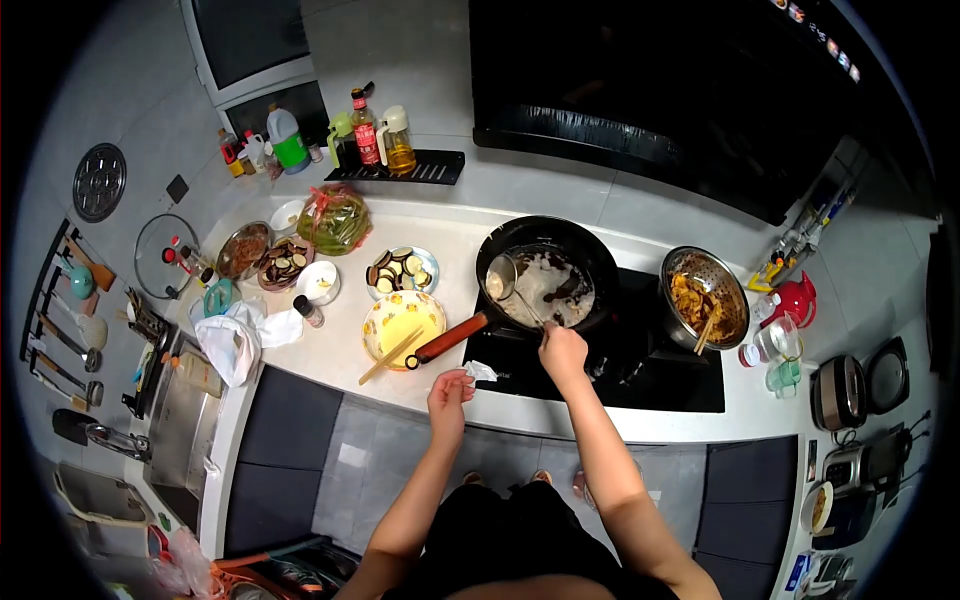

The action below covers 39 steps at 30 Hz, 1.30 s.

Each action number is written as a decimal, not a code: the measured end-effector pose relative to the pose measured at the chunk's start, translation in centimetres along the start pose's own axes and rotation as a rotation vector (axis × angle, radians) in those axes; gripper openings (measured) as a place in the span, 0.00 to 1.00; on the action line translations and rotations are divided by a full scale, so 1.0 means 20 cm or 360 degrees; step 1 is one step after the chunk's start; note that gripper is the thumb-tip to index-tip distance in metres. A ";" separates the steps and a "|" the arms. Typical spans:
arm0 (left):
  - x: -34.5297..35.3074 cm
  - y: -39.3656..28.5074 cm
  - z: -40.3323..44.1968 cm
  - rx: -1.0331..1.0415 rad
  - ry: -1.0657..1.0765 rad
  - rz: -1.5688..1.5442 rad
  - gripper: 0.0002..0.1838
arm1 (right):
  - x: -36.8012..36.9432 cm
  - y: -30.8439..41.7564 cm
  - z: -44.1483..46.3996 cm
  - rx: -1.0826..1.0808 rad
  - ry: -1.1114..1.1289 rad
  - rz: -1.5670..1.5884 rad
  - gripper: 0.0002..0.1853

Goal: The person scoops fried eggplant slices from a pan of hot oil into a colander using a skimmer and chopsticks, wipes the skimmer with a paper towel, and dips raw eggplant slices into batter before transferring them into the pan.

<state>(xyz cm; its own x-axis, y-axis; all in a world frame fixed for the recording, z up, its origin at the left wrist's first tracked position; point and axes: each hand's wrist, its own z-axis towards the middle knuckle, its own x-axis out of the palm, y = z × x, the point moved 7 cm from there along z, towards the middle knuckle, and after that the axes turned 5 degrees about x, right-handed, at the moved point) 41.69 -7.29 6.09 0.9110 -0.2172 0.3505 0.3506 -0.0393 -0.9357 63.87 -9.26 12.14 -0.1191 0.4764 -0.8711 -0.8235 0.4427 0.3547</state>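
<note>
My right hand (563,352) is closed on the handle of a metal ladle (502,272), whose bowl rests inside the black wok (600,255) among pale, bubbling contents. The wok sits on the black stove (660,385), its wooden handle (450,338) pointing toward the lower left. Below that handle my left hand (451,391) hovers at the counter's edge, fingers curled and slightly apart, holding nothing visible, beside a crumpled white tissue (480,371). A patterned bowl of yellow batter (402,325) with wooden chopsticks (392,355) across it stands left of the wok handle.
A metal colander (735,290) of fried food stands right of the wok. Plates of sliced eggplant (402,270), a bag of green beans (335,220) and a white cloth (230,340) lie left. Bottles (363,130) stand on a wall shelf. The range hood (620,120) hangs above.
</note>
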 end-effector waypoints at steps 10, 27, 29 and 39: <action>-0.02 0.03 -0.11 -0.0019 0.0096 0.0022 0.08 | 0.22 -0.32 -0.22 0.0648 0.0123 0.1186 0.10; 0.08 0.06 -0.23 0.0004 -0.0057 0.0010 0.08 | -0.19 -0.32 -0.14 0.0180 -0.0035 -0.0149 0.05; 0.06 0.09 -0.25 -0.0016 -0.0069 0.0007 0.08 | -0.15 -0.31 -0.14 0.0182 -0.0013 -0.0159 0.05; -0.08 0.01 -0.20 0.0005 0.0042 0.0002 0.09 | -0.04 -0.11 -0.21 0.0274 -0.0048 -0.0054 0.06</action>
<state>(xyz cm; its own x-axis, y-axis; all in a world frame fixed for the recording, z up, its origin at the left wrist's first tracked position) 39.50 -10.82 5.13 0.9054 -0.2432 0.3480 0.3501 -0.0360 -0.9360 63.45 -13.87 10.65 -0.0742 0.4802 -0.8740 -0.7192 0.5814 0.3805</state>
